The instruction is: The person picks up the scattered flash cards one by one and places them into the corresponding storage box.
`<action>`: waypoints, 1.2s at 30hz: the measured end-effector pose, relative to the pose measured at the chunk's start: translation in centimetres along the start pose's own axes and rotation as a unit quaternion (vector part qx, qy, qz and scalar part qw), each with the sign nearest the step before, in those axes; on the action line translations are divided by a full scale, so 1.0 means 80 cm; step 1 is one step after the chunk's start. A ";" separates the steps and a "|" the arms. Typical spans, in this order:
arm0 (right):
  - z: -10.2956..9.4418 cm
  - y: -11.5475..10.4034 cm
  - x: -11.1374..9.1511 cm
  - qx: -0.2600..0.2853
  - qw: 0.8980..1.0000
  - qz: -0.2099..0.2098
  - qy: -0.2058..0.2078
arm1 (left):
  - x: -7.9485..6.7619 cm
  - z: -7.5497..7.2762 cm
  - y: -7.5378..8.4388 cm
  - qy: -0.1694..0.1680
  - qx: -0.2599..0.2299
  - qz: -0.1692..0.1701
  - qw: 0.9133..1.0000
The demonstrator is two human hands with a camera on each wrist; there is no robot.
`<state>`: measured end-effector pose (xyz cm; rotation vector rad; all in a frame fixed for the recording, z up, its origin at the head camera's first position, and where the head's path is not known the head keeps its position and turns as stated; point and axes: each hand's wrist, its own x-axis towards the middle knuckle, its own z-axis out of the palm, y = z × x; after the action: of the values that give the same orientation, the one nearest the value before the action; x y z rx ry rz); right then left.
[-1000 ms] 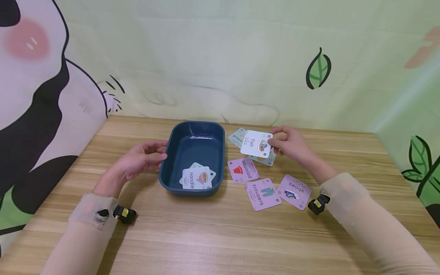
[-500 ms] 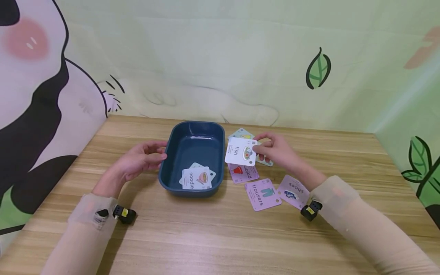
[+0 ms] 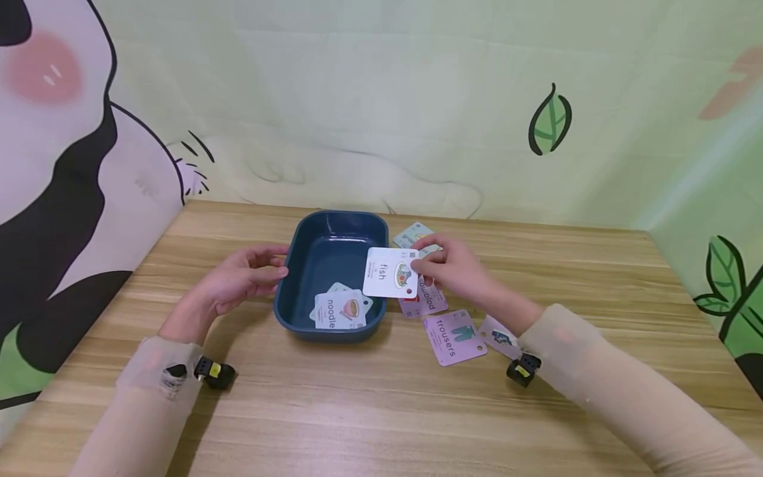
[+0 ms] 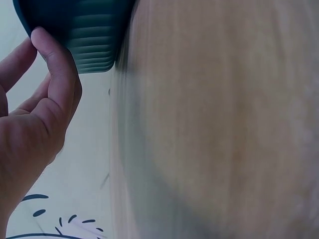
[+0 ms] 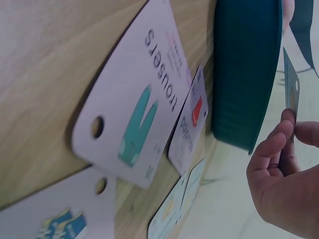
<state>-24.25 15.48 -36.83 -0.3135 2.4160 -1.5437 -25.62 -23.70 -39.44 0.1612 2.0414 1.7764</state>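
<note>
My right hand [image 3: 457,270] pinches a white flashcard [image 3: 384,273] printed "fish" by its right edge, between thumb and fingers. The flashcard overlaps the right rim of a dark blue rectangular tray [image 3: 329,250] in the head view, and the right wrist view shows it raised above the rim. Inside the tray's near end lies a "noodle" card [image 3: 331,310], partly covering another white card. At the tray's left side my left hand [image 3: 238,281] holds the rim, thumb and forefinger at its edge in the left wrist view.
Right of the tray lie a "trousers" card [image 3: 448,339], a pink card [image 3: 428,303] half under the right hand, and a shoes card [image 3: 497,336] partly behind the wrist camera. A pale green card [image 3: 410,234] lies farther back. Behind the wooden table [image 3: 334,404] hangs a printed cloth.
My right hand has carried the "fish" flashcard leftward and slightly nearer, from over the green cards to the tray's right rim. The left hand and tray have stayed put.
</note>
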 end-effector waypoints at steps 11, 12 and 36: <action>0.029 -0.012 0.003 -0.034 0.998 -0.056 0.001 | -0.001 0.001 0.001 -0.005 -0.009 0.006 1.000; 0.031 -0.013 0.003 -0.037 0.997 -0.060 0.002 | -0.001 0.001 0.001 -0.006 -0.008 0.007 1.000; 0.077 -0.025 0.006 -0.108 0.985 -0.136 0.008 | -0.001 -0.001 0.001 -0.004 0.002 -0.003 1.000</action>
<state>-22.64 9.24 -37.52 -0.7033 2.6488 -1.3860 -25.56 -23.77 -39.35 0.1641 2.0373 1.7654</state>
